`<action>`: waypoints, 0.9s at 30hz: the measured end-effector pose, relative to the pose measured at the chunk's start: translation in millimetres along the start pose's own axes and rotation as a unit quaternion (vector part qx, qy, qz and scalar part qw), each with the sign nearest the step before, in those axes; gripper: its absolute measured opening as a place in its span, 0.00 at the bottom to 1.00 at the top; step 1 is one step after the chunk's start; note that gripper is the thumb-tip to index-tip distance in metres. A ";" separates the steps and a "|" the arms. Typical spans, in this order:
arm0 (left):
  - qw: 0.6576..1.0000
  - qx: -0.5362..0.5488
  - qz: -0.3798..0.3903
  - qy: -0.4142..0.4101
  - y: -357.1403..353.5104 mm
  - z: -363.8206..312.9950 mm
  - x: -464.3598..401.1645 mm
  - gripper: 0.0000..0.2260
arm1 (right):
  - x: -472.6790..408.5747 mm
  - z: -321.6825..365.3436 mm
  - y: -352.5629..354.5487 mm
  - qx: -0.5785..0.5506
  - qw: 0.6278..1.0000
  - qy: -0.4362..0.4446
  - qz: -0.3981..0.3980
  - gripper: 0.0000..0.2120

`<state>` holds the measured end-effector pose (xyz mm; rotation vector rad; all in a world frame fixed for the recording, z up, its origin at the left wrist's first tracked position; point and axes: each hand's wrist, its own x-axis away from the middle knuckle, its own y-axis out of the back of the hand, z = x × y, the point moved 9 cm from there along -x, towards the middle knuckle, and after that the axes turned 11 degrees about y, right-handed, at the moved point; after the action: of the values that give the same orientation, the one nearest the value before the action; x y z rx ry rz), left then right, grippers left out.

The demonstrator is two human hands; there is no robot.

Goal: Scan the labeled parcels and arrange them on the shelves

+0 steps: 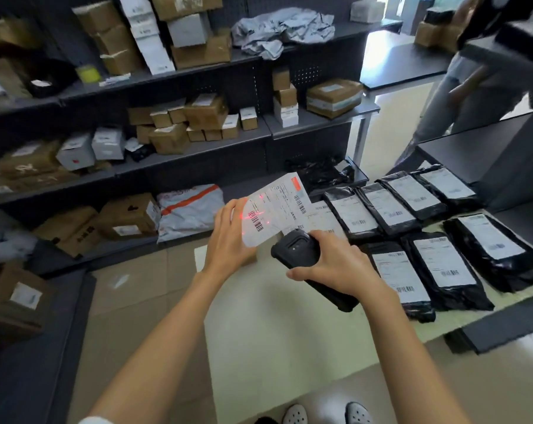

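Two hands: left hand (228,237) gripping labeled parcel (274,206), right hand (335,264) around scanner (298,249).

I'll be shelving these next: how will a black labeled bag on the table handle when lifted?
The black labeled bag is probably floppy: its plastic is wrinkled and lies flat. It looks thin, so likely light. The glossy film may be slippery, so gripping an edge seems safer.

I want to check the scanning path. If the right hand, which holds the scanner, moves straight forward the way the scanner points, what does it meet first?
Most likely the white label that the left hand holds up: the scanner in the right hand points at it, and red scan light falls on its barcode. Depth between them is unclear.
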<state>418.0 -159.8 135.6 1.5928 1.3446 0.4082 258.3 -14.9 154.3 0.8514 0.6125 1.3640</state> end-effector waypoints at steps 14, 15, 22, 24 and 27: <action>0.992 0.074 0.090 -0.056 -58.3 -58.1 -16.2 0.46 | 43.2 -70.5 7.0 -0.035 0.988 -0.127 -0.075 0.33; 0.990 0.074 0.096 -0.068 -65.0 -65.9 -16.0 0.46 | 49.0 -76.4 10.1 -0.036 0.986 -0.135 -0.086 0.33; 0.965 0.087 0.172 -0.176 -123.6 -162.7 -1.2 0.45 | 113.6 -142.6 41.4 -0.032 0.963 -0.221 -0.151 0.34; 0.951 0.088 0.202 -0.218 -146.1 -202.2 10.4 0.45 | 141.2 -168.1 50.9 -0.038 0.951 -0.256 -0.169 0.33; 0.925 0.077 0.232 -0.290 -179.9 -271.9 35.7 0.47 | 191.8 -207.5 66.7 -0.068 0.926 -0.306 -0.209 0.36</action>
<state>122.8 -20.5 103.6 1.9665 0.5534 0.0855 78.3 208.2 108.7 0.9111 0.1863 0.6843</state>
